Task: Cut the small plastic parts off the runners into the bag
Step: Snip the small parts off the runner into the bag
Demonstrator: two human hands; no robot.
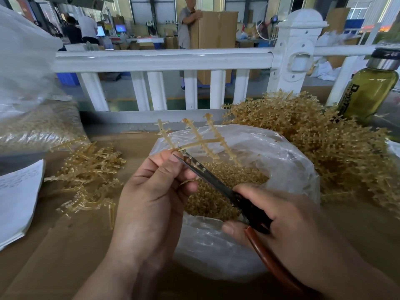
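Observation:
My left hand pinches a tan plastic runner with three toothed branches, holding it above an open clear plastic bag. Many small tan cut parts fill the bag. My right hand grips scissors with black blades and a reddish-brown handle. The blade tips lie against the runner's stem beside my left thumb, and a few small parts sit on the blade.
A big heap of uncut runners lies at the right, and a smaller pile of runners at the left. A filled plastic bag and paper sheets are at the far left. A bottle stands far right by a white railing.

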